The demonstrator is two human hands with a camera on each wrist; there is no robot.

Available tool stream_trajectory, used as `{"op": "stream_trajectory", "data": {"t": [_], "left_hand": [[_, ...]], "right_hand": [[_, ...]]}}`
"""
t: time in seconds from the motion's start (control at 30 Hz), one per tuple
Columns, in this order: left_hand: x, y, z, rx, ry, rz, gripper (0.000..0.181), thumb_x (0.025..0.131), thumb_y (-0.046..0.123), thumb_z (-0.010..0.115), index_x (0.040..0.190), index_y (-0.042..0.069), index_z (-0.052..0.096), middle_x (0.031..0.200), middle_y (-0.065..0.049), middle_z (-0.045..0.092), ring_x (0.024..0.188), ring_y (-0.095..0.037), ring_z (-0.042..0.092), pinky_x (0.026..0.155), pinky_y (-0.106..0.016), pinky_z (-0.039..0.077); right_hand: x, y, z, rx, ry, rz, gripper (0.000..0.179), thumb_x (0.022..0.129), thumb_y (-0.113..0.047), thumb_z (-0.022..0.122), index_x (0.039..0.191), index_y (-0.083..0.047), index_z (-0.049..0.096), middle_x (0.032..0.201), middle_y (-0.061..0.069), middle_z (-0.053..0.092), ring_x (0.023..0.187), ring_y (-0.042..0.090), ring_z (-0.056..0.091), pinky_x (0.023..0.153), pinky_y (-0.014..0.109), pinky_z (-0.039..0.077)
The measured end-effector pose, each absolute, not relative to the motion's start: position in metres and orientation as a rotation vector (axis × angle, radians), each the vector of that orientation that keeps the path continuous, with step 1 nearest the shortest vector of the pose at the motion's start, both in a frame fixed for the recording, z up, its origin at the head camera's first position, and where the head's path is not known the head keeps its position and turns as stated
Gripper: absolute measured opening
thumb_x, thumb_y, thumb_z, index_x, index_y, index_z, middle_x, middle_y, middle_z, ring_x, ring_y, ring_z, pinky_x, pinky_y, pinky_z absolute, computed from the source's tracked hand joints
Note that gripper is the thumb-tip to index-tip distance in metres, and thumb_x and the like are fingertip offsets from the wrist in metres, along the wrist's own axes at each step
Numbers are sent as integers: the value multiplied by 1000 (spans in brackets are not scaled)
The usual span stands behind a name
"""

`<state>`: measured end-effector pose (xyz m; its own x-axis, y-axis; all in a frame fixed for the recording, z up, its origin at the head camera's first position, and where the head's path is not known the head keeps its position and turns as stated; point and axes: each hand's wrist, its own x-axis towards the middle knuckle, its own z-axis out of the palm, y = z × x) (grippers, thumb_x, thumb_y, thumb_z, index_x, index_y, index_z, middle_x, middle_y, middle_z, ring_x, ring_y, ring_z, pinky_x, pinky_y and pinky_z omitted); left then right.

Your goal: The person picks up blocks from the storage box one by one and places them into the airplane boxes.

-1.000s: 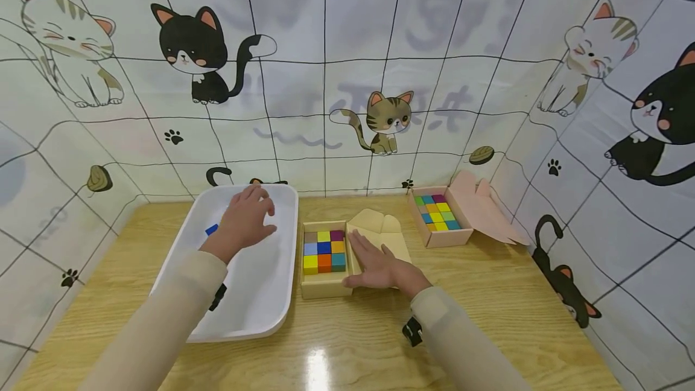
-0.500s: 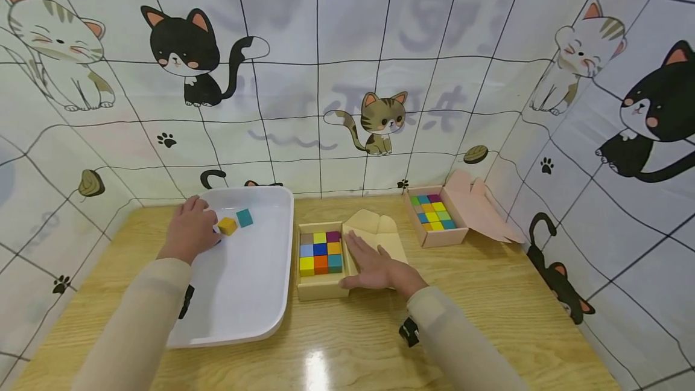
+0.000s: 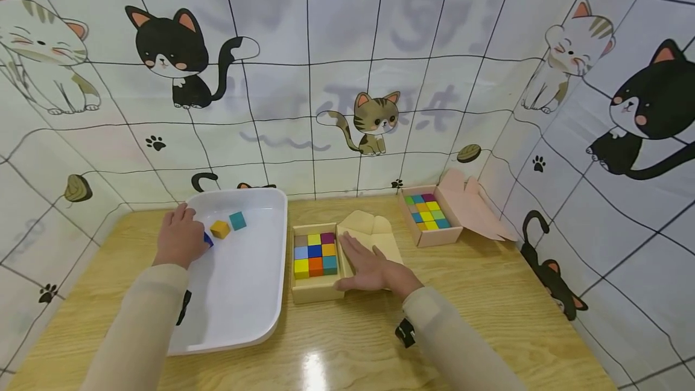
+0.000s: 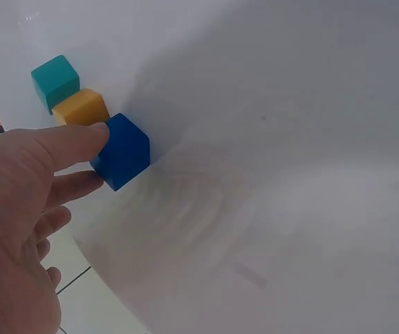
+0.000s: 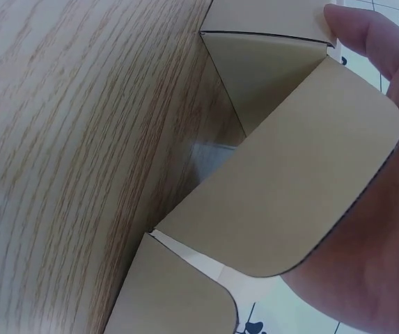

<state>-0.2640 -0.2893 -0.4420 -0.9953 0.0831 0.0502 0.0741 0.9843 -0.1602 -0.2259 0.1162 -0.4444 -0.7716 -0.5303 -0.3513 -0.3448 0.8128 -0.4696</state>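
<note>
At the left side of the white tray, my left hand pinches a blue block between thumb and index finger. Close by in the tray lie an orange-yellow block and a teal block. My right hand rests with extended fingers on the opened lid of a cream cardboard box. Rows of coloured blocks fill that box. Cardboard flaps cover part of the right hand in the right wrist view.
Farther back on the right stands a pink box of coloured blocks, its lid folded out to the right. Behind the wooden table rises a wall covering printed with cats.
My left hand has moved left across the tray and now pinches the blue block. The orange-yellow and teal blocks have come into sight. My right hand stays on the lid.
</note>
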Motion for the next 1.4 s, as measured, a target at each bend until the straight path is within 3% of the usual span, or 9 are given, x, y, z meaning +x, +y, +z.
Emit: {"op": "stream_trajectory", "data": {"t": [0.23, 0.6, 0.87, 1.17, 1.4], "left_hand": [[-266, -296, -450, -123, -3068, 300, 30, 81, 21, 74, 93, -5, 70, 131, -33, 49, 136, -51, 25, 113, -61, 25], [-263, -299, -450, -100, -3014, 188, 31, 78, 24, 76, 84, -5, 69, 128, -31, 49, 136, -51, 23, 115, -62, 23], [-260, -294, -430, -147, -2974, 127, 38, 78, 27, 77, 97, -4, 70, 134, -29, 47, 139, -49, 20, 114, -64, 23], [-252, -278, -403, -226, -2923, 54, 33, 79, 26, 74, 100, 0, 71, 138, -26, 44, 141, -47, 19, 115, -63, 21], [-245, -257, -385, -351, -2829, -2, 28, 80, 25, 73, 97, 3, 70, 137, -21, 45, 144, -43, 19, 114, -61, 23]], "right_hand": [[-226, 115, -444, -631, 2526, -519, 99, 87, -59, 53, 157, -19, -4, 166, -1, -7, 154, 20, -4, 121, 61, 3], [-225, 114, -444, -636, 2524, -529, 99, 87, -58, 54, 157, -17, -3, 166, 0, -7, 154, 22, -3, 121, 62, 3], [-225, 115, -444, -647, 2532, -513, 98, 88, -57, 53, 157, -16, -3, 166, 1, -6, 154, 22, -2, 121, 62, 3], [-224, 114, -442, -648, 2547, -461, 99, 88, -59, 53, 157, -15, -2, 166, 4, -4, 154, 24, 1, 120, 63, 4], [-224, 110, -442, -627, 2575, -432, 107, 84, -70, 53, 157, -15, -2, 166, 4, -3, 154, 22, 2, 121, 62, 4]]}}
